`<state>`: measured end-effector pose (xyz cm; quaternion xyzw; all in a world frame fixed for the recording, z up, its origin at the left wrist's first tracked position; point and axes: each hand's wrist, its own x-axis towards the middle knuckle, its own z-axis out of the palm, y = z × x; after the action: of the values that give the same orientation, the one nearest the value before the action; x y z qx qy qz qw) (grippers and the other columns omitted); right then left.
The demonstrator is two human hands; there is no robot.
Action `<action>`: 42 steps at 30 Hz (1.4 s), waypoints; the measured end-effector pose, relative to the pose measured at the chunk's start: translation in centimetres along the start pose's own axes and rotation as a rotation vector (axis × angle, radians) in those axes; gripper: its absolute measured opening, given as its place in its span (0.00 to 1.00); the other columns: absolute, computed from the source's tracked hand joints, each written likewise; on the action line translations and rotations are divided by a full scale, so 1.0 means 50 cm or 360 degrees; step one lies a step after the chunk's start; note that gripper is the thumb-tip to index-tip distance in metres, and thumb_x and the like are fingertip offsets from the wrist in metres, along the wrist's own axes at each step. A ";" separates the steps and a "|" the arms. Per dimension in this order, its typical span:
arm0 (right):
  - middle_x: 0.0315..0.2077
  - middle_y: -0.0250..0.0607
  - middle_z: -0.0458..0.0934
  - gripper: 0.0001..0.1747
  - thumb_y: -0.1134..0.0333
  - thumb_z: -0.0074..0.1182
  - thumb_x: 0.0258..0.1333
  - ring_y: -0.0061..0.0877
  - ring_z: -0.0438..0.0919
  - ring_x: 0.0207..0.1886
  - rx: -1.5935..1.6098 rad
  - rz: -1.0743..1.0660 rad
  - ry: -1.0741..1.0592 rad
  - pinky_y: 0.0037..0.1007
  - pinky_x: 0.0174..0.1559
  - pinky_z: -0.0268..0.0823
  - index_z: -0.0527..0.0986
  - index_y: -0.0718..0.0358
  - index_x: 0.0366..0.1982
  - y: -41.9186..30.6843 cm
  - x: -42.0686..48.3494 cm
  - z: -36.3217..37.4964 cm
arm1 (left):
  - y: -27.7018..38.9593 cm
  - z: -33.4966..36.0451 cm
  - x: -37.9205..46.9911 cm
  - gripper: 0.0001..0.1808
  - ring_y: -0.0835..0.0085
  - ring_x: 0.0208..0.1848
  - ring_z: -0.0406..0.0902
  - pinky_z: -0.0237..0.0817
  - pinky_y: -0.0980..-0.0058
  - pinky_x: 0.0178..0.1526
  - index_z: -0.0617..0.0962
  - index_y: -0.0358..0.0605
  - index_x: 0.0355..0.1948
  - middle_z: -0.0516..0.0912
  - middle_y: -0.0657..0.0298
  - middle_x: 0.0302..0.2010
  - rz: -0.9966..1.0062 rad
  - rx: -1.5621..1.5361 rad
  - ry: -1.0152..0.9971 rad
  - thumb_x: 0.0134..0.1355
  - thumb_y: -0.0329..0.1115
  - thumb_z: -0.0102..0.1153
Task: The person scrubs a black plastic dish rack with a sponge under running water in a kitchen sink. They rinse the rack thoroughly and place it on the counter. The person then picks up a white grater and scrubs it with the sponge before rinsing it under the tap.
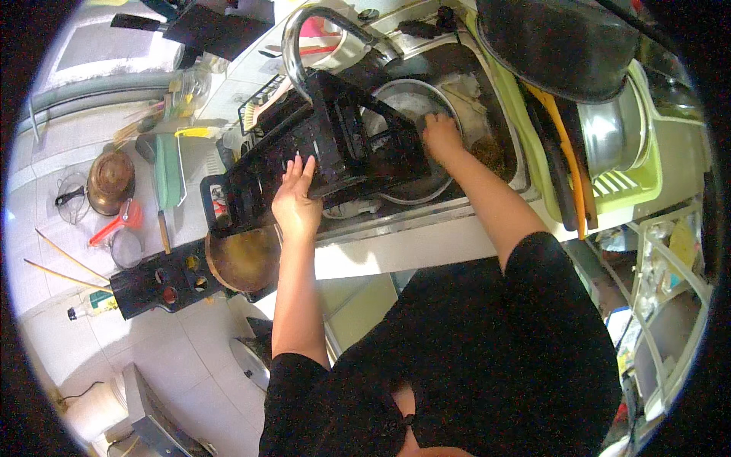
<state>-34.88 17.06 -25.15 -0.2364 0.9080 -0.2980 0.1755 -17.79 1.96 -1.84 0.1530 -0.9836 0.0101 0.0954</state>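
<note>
A large black plastic rack or tray, wet and glossy, lies tilted across the left part of the sink. My left hand rests on its near side with the fingers spread; whether the thumb grips the edge cannot be told. My right hand is over a round metal basin in the sink, its fingers curled at a dark thing that is mostly hidden, perhaps a cloth or scrubber. The basin holds cloudy liquid. The chrome faucet arches above the black rack.
Right of the sink stands a green dish rack with metal bowls and a large dark pan. A round wooden board lies left of the sink, below the black rack. A brush lies behind the rack. Utensils hang on the tiled wall.
</note>
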 end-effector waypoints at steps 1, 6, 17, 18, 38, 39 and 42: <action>0.47 0.45 0.65 0.19 0.64 0.46 0.50 0.45 0.63 0.50 -0.0188 0.0007 -0.0119 0.46 0.48 0.59 0.65 0.62 0.45 0.002 -0.002 0.033 | 0.000 -0.001 -0.001 0.32 0.60 0.55 0.67 0.58 0.68 0.57 0.75 0.49 0.47 0.71 0.51 0.51 -0.0003 0.0022 -0.0022 0.34 0.21 0.57; 0.59 0.39 0.53 0.25 0.64 0.42 0.54 0.38 0.53 0.60 -0.0660 -0.0037 -0.0707 0.49 0.54 0.54 0.62 0.56 0.55 0.047 0.010 0.164 | -0.003 -0.004 -0.010 0.34 0.60 0.56 0.66 0.58 0.67 0.57 0.75 0.48 0.48 0.71 0.50 0.51 -0.0032 0.0018 -0.0038 0.32 0.17 0.52; 0.47 0.56 0.67 0.24 0.58 0.48 0.49 0.50 0.62 0.53 0.1049 -0.0217 0.0128 0.39 0.54 0.56 0.68 0.63 0.46 -0.109 -0.027 -0.071 | -0.004 0.010 -0.004 0.36 0.59 0.56 0.67 0.58 0.66 0.57 0.75 0.52 0.48 0.71 0.51 0.51 -0.0029 -0.0012 -0.0025 0.31 0.18 0.53; 0.47 0.57 0.67 0.23 0.57 0.48 0.49 0.50 0.63 0.52 0.0930 -0.0300 0.0164 0.38 0.54 0.56 0.69 0.62 0.46 -0.127 -0.014 -0.065 | 0.000 0.011 0.006 0.36 0.60 0.56 0.66 0.58 0.66 0.57 0.75 0.52 0.48 0.71 0.51 0.52 0.0011 0.0006 -0.0027 0.30 0.18 0.52; 0.53 0.52 0.61 0.20 0.64 0.42 0.54 0.47 0.64 0.51 -0.0600 -0.0130 -0.0010 0.40 0.50 0.61 0.66 0.62 0.49 0.022 0.006 0.086 | 0.007 0.010 0.004 0.32 0.60 0.56 0.66 0.57 0.68 0.58 0.74 0.50 0.48 0.70 0.51 0.51 -0.0104 -0.0005 -0.0002 0.35 0.20 0.53; 0.54 0.51 0.60 0.20 0.65 0.43 0.54 0.47 0.63 0.53 -0.0767 -0.0242 -0.0165 0.40 0.51 0.61 0.65 0.61 0.50 0.050 0.013 0.112 | 0.007 0.011 0.006 0.32 0.60 0.56 0.66 0.57 0.68 0.58 0.74 0.50 0.48 0.70 0.50 0.51 -0.0095 0.0001 -0.0010 0.35 0.20 0.54; 0.55 0.51 0.58 0.22 0.64 0.45 0.52 0.45 0.64 0.52 -0.0838 -0.0204 -0.0736 0.39 0.51 0.61 0.65 0.60 0.51 0.043 0.042 0.124 | 0.007 0.014 0.010 0.33 0.60 0.56 0.67 0.57 0.68 0.58 0.74 0.50 0.48 0.70 0.50 0.52 -0.0063 0.0016 -0.0031 0.35 0.20 0.55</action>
<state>-34.49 14.63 -31.60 -0.3912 0.8733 -0.0027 0.2903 -18.51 2.11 -2.45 0.1730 -0.9812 0.0116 0.0852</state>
